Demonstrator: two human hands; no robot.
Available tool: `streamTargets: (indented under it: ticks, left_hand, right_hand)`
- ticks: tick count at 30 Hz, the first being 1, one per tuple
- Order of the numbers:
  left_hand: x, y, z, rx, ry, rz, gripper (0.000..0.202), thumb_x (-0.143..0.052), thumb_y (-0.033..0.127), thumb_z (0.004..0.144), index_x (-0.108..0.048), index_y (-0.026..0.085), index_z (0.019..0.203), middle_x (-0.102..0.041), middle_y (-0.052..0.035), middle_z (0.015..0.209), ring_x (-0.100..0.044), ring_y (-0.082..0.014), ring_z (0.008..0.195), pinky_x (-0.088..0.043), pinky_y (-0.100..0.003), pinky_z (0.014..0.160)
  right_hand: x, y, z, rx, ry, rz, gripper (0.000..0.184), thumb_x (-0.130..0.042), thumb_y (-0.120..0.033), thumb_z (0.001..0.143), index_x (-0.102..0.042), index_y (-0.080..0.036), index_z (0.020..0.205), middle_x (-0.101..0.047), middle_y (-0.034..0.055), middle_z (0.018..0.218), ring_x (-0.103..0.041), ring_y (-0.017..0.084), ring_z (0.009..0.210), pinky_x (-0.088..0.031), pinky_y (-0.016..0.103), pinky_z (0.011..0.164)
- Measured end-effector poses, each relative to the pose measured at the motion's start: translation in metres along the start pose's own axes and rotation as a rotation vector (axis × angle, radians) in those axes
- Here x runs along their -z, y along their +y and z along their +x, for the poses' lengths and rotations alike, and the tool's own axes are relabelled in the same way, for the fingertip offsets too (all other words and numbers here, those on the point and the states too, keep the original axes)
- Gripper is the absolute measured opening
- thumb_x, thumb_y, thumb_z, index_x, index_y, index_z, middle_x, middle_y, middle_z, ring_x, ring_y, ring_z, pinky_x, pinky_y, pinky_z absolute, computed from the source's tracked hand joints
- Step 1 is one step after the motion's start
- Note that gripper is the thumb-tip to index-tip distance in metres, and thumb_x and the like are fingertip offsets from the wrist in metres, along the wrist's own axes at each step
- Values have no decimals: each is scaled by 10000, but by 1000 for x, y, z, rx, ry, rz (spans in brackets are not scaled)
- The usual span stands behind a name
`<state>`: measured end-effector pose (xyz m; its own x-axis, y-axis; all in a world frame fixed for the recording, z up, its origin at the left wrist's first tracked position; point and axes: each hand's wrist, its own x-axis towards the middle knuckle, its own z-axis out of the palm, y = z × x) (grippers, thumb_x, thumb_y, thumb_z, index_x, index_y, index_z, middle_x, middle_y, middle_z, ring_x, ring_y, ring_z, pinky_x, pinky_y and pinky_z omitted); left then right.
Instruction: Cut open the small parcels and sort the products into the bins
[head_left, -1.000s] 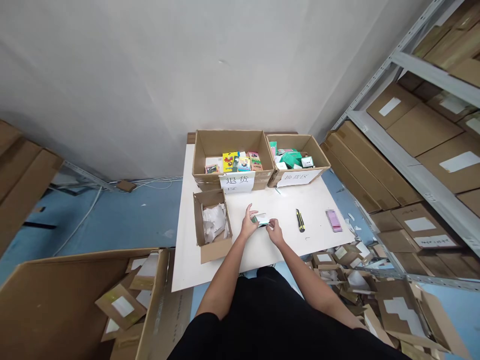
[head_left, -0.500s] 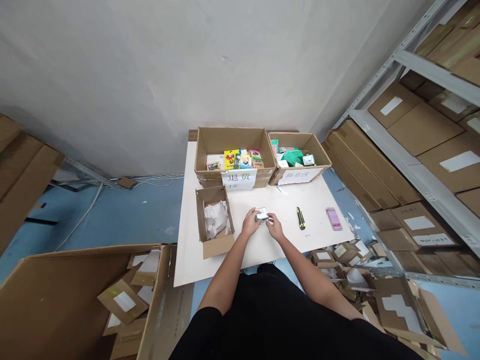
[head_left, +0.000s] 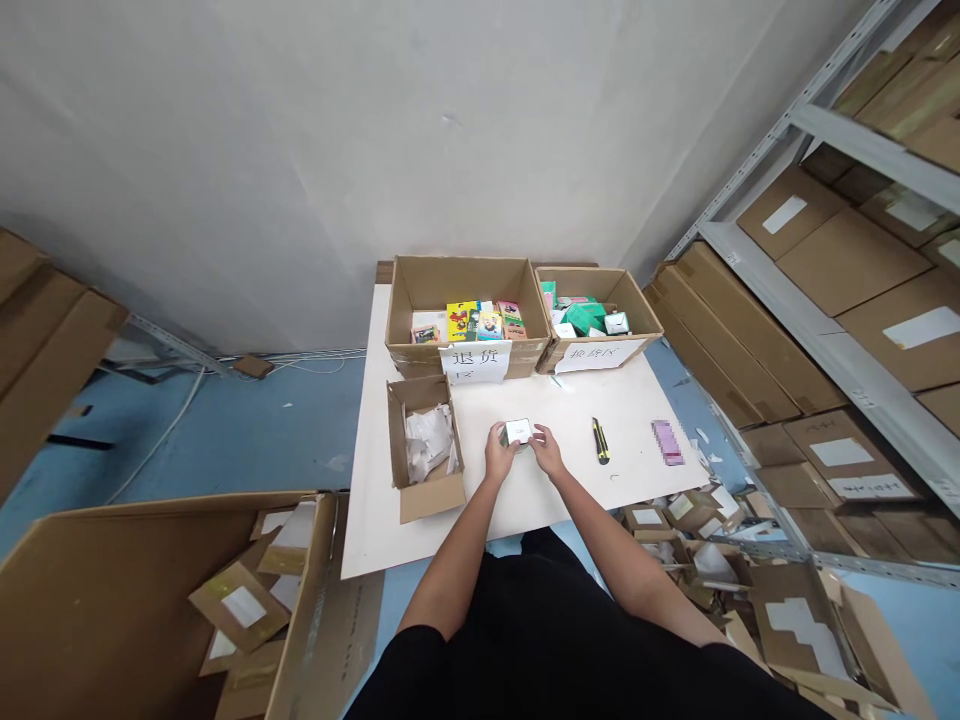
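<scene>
Gripping white box (head_left: 517, 431) btwn both hands over table (head_left: 517, 505), approx. mid-table, toward front edge; cannot tell if resting or lifted. L hand (head_left: 497, 460) curled round box at its 9 o'clock side, fingers closed on it; R hand (head_left: 546, 455) likewise at 3 o'clock side, thumb & fingers pinching edge. Top face up w/ small mark, too small to read. At 9 o'clock of hands, near: open scrap carton (head_left: 422, 498) w/ white paper bits inside. At 3 o'clock: knife (head_left: 599, 440), yellow/black, flat on table, apart from R hand; farther out same way, pink item (head_left: 667, 442), blurred. At 12 o'clock, along table's back edge, side by side: left carton (head_left: 465, 278) w/ colourful packs, right carton (head_left: 639, 308) w/ green & white packs, paper label on each front. At 7 o'clock on floor: floor carton (head_left: 112, 590) w/ flat cardboard pcs. At 2–3 o'clock: shelves (head_left: 825, 345) w/ brown cartons.
</scene>
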<state>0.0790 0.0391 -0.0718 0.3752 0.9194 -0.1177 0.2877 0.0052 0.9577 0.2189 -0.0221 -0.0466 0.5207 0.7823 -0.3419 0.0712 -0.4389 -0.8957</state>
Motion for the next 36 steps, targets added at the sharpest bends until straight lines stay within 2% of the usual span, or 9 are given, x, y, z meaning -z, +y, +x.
streamTargets:
  ticks: [5,10,13,16,21,24,27,31,36]
  left_hand:
    - [-8,2,2,158,138,0,491,-799,336,827,-586,244,1259,-749,-91,1139,-750,-253,1086,-604,-412,944]
    - [-6,31,23,250,149,-161,494,-803,409,828,-593,247,1245,-776,-87,1125,-774,-222,983,-620,-371,870]
    - [-10,70,49,219,153,-221,453,-763,455,857,-620,235,1226,-781,-101,1142,-767,-222,955,-620,-381,876]
    - [-21,122,83,108,143,-196,448,-718,496,885,-637,236,1239,-776,-98,1153,-753,-221,955,-618,-378,875]
    - [-54,225,150,-124,142,-119,482,-684,528,928,-630,213,1289,-764,-95,1121,-734,-211,974,-608,-335,854]
    - [-75,286,189,-231,161,-117,461,-677,515,947,-627,223,1300,-754,-77,1104,-726,-191,963,-603,-315,849]
    - [-92,334,224,-288,182,-137,438,-678,505,957,-632,236,1299,-749,-82,1148,-726,-190,993,-602,-325,884]
    - [-105,365,251,-257,195,-153,445,-711,473,946,-636,224,1307,-747,-115,1211,-729,-235,1073,-597,-398,959]
    - [-99,362,247,-305,302,-68,469,-692,409,971,-599,242,1399,-633,-139,1477,-590,-276,1387,-478,-448,1166]
  right_hand:
    - [-12,-9,16,-22,0,69,313,-623,-358,795,-642,-235,1082,-734,80,1078,-702,248,997,-579,357,873]
    - [6,-39,40,13,-64,139,266,-651,-346,782,-662,-250,1030,-741,40,931,-704,244,897,-579,348,800]
    - [39,-70,64,112,-108,165,307,-695,-398,798,-691,-244,1064,-744,31,917,-699,232,877,-573,337,791]
    - [79,-109,93,224,-108,232,386,-745,-474,800,-714,-225,1094,-750,31,908,-698,220,867,-575,332,802]
    - [152,-185,147,417,-55,355,497,-781,-553,807,-738,-192,1145,-769,46,966,-705,209,879,-592,351,857]
    - [193,-235,177,524,-29,372,530,-774,-584,825,-743,-199,1188,-777,66,1097,-712,219,970,-590,363,910]
    - [224,-278,205,605,-19,358,537,-756,-595,850,-746,-221,1234,-775,80,1201,-713,234,1050,-581,371,961]
    - [240,-304,240,609,-31,333,572,-731,-578,868,-738,-196,1294,-771,119,1223,-710,268,1131,-545,431,1051]
    - [245,-286,258,462,159,225,600,-715,-503,876,-674,-202,1393,-706,152,1356,-644,290,1278,-467,480,1148]
